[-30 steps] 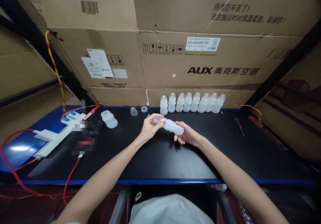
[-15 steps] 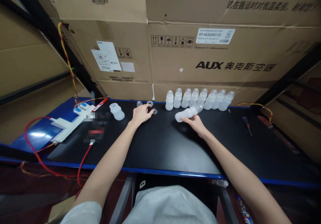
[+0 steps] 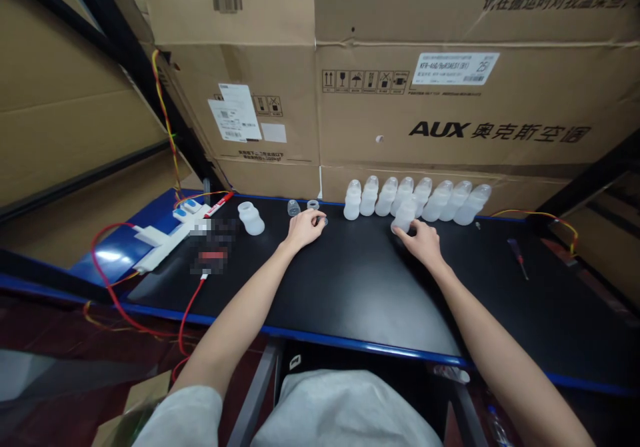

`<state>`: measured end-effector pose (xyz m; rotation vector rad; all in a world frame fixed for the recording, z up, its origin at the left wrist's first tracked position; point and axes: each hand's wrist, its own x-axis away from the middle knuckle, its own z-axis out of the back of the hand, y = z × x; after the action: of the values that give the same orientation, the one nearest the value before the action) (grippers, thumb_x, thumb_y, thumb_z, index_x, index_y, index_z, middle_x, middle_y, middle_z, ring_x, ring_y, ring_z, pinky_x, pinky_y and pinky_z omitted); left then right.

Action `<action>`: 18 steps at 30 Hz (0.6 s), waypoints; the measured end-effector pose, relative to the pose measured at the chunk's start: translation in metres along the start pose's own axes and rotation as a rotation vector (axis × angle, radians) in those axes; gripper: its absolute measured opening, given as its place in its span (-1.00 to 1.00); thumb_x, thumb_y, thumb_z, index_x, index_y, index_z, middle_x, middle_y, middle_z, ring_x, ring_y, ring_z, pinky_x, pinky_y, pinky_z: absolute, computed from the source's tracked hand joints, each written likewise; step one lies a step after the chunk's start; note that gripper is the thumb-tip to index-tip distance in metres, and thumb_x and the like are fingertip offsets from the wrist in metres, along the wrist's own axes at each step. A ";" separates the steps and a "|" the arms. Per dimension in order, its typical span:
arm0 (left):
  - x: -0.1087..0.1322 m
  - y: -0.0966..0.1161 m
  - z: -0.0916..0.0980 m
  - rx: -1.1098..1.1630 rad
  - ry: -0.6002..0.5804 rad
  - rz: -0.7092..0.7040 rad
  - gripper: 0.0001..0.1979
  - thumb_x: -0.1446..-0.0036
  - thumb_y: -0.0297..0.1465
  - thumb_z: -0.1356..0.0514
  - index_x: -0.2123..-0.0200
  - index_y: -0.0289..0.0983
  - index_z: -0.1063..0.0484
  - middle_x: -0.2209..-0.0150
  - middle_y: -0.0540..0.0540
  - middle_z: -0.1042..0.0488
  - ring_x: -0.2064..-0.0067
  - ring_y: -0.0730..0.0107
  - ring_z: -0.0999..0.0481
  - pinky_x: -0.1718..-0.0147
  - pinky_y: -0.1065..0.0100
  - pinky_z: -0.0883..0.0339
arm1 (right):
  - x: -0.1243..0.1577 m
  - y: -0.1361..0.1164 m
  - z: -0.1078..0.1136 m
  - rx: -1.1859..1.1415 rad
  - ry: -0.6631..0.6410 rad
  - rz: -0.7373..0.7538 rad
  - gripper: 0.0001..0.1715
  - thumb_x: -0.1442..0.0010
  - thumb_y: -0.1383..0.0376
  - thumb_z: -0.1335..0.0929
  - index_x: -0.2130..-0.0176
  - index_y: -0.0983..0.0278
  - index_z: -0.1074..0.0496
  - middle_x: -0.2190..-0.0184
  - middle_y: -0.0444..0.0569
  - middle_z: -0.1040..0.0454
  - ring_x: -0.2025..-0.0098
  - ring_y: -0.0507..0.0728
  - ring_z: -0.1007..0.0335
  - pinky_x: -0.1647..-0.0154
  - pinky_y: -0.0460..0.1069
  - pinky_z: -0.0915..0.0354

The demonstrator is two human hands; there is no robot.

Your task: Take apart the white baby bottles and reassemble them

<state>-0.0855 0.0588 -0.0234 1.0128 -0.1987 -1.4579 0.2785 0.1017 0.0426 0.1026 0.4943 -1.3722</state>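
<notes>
My right hand (image 3: 423,241) is closed round a translucent white bottle (image 3: 404,215) that stands upright on the black table (image 3: 350,280), just in front of a row of several like bottles (image 3: 420,200). My left hand (image 3: 304,227) rests on the table with its fingers curled over a small clear ring-shaped part (image 3: 323,221). A clear cap (image 3: 293,207) and another small ring (image 3: 313,204) lie just beyond that hand. An open bottle body (image 3: 251,218) stands further left.
Large cardboard boxes (image 3: 440,100) wall off the back of the table. At the left lie a white fixture (image 3: 165,237), a red pen (image 3: 219,203) and red and yellow wires (image 3: 115,287). A small screwdriver (image 3: 517,257) lies at the right.
My right hand has carried the bottle from the table's middle to the row and stood it upright. My left hand let go of it and reached left to the small parts.
</notes>
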 end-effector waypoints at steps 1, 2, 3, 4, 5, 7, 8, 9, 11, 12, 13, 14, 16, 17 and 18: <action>0.002 0.001 -0.001 0.012 0.014 -0.003 -0.79 -0.29 -0.31 -0.27 0.11 -0.12 -0.73 0.38 -0.02 -0.50 0.32 0.33 -0.52 0.31 0.32 -0.25 | 0.000 0.000 -0.001 -0.011 0.029 -0.042 -0.31 -0.26 -0.21 -0.42 -0.06 0.28 -0.52 -0.04 0.24 -0.58 -0.08 0.47 -0.49 -0.15 0.29 -0.34; 0.003 0.002 -0.002 0.025 0.026 -0.005 -0.79 -0.29 -0.30 -0.27 0.12 -0.13 -0.72 0.39 -0.01 -0.49 0.33 0.34 -0.50 0.30 0.32 -0.26 | 0.000 -0.001 -0.002 -0.033 0.080 -0.079 -0.17 -0.19 -0.23 -0.46 -0.16 0.31 -0.47 -0.10 0.29 -0.54 -0.12 0.51 -0.45 -0.17 0.32 -0.33; 0.005 0.003 -0.003 0.040 0.034 -0.009 -0.79 -0.29 -0.29 -0.27 0.13 -0.14 -0.72 0.39 -0.01 -0.49 0.35 0.35 -0.48 0.30 0.32 -0.26 | 0.000 -0.003 -0.002 -0.061 0.153 -0.101 -0.01 -0.13 -0.24 -0.50 -0.26 0.34 -0.39 -0.16 0.35 -0.49 -0.17 0.54 -0.41 -0.20 0.35 -0.31; 0.007 0.004 -0.004 0.057 0.036 -0.016 -0.79 -0.30 -0.27 -0.27 0.14 -0.14 -0.72 0.40 0.00 -0.48 0.36 0.36 -0.47 0.29 0.33 -0.27 | 0.001 -0.006 -0.002 -0.089 0.242 -0.098 0.11 -0.10 -0.24 -0.52 -0.33 0.38 -0.30 -0.21 0.41 -0.42 -0.22 0.56 -0.36 -0.22 0.38 -0.29; 0.009 0.006 -0.004 0.073 0.032 -0.027 -0.79 -0.30 -0.26 -0.27 0.14 -0.14 -0.72 0.41 0.01 -0.48 0.36 0.37 -0.47 0.29 0.33 -0.27 | 0.002 -0.010 -0.002 -0.115 0.336 -0.072 0.16 -0.10 -0.23 -0.52 -0.36 0.41 -0.25 -0.25 0.44 -0.37 -0.25 0.57 -0.32 -0.25 0.40 -0.27; 0.012 0.010 -0.006 0.121 0.002 -0.061 -0.78 -0.31 -0.22 -0.29 0.14 -0.13 -0.73 0.44 0.03 -0.47 0.38 0.40 -0.46 0.29 0.35 -0.27 | 0.007 -0.022 0.001 -0.153 0.501 0.042 0.02 -0.18 -0.16 -0.49 -0.34 0.39 -0.26 -0.25 0.42 -0.32 -0.30 0.54 -0.26 -0.30 0.41 -0.23; 0.013 0.014 -0.006 0.156 -0.027 -0.077 -0.76 -0.31 -0.18 -0.30 0.13 -0.13 -0.73 0.46 0.04 -0.47 0.39 0.41 -0.44 0.30 0.35 -0.26 | 0.010 -0.028 0.003 -0.171 0.556 0.120 -0.10 -0.24 -0.11 -0.47 -0.31 0.37 -0.29 -0.24 0.39 -0.32 -0.30 0.50 -0.26 -0.31 0.40 -0.22; 0.015 0.017 -0.007 0.193 -0.065 -0.089 -0.74 -0.31 -0.14 -0.30 0.13 -0.13 -0.73 0.48 0.05 -0.46 0.41 0.42 -0.42 0.31 0.35 -0.24 | 0.015 -0.036 0.005 -0.191 0.587 0.200 -0.23 -0.28 -0.05 -0.44 -0.27 0.34 -0.33 -0.22 0.35 -0.33 -0.30 0.47 -0.28 -0.32 0.39 -0.23; 0.018 0.025 -0.007 0.250 -0.165 -0.106 -0.70 -0.31 -0.08 -0.32 0.11 -0.13 -0.73 0.50 0.07 -0.46 0.44 0.43 -0.40 0.34 0.35 -0.22 | 0.024 -0.051 0.007 -0.245 0.554 0.344 -0.47 -0.36 0.06 -0.41 -0.19 0.28 -0.40 -0.17 0.27 -0.36 -0.27 0.40 -0.33 -0.32 0.33 -0.28; 0.019 0.028 -0.006 0.254 -0.215 -0.115 -0.68 -0.31 -0.06 -0.32 0.09 -0.12 -0.73 0.50 0.07 -0.47 0.44 0.43 -0.40 0.34 0.34 -0.21 | 0.029 -0.058 0.006 -0.277 0.500 0.407 -0.56 -0.38 0.11 -0.40 -0.16 0.25 -0.43 -0.15 0.23 -0.39 -0.24 0.38 -0.36 -0.30 0.31 -0.31; 0.020 0.031 -0.005 0.236 -0.250 -0.129 -0.68 -0.30 -0.04 -0.33 0.07 -0.10 -0.73 0.49 0.07 -0.49 0.44 0.43 -0.41 0.34 0.34 -0.21 | 0.033 -0.064 0.005 -0.308 0.431 0.467 -0.63 -0.41 0.14 -0.39 -0.13 0.23 -0.46 -0.14 0.21 -0.41 -0.22 0.35 -0.39 -0.29 0.28 -0.33; 0.020 0.032 -0.004 0.202 -0.261 -0.144 -0.67 -0.30 -0.04 -0.34 0.06 -0.08 -0.73 0.46 0.07 -0.51 0.41 0.41 -0.45 0.33 0.33 -0.22 | 0.037 -0.069 0.004 -0.331 0.357 0.526 -0.67 -0.42 0.17 -0.38 -0.12 0.22 -0.48 -0.13 0.19 -0.42 -0.20 0.34 -0.41 -0.28 0.27 -0.35; 0.018 0.030 0.000 0.109 -0.199 -0.167 -0.68 -0.33 -0.04 -0.32 0.05 -0.08 -0.72 0.37 0.02 -0.57 0.30 0.33 -0.53 0.26 0.30 -0.28 | 0.044 -0.075 0.001 -0.343 0.207 0.632 -0.69 -0.45 0.19 -0.36 -0.14 0.20 -0.50 -0.13 0.16 -0.45 -0.19 0.32 -0.43 -0.27 0.26 -0.36; 0.016 0.027 0.002 0.056 -0.131 -0.165 -0.69 -0.36 -0.06 -0.29 0.05 -0.09 -0.72 0.31 -0.03 -0.60 0.21 0.27 -0.56 0.19 0.27 -0.33 | 0.047 -0.077 0.000 -0.333 0.136 0.669 -0.67 -0.47 0.19 -0.35 -0.16 0.19 -0.50 -0.14 0.16 -0.46 -0.19 0.33 -0.44 -0.26 0.27 -0.35; 0.013 0.022 0.005 0.000 -0.051 -0.154 -0.69 -0.38 -0.09 -0.26 0.06 -0.11 -0.72 0.23 -0.08 -0.62 0.12 0.20 -0.57 0.11 0.24 -0.36 | 0.049 -0.078 -0.001 -0.319 0.066 0.692 -0.64 -0.49 0.18 -0.34 -0.20 0.18 -0.49 -0.16 0.16 -0.47 -0.19 0.33 -0.44 -0.27 0.27 -0.35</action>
<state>-0.0706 0.0412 -0.0120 1.0094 -0.1599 -1.6247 0.2089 0.0407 0.0390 0.0496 0.6516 -0.6063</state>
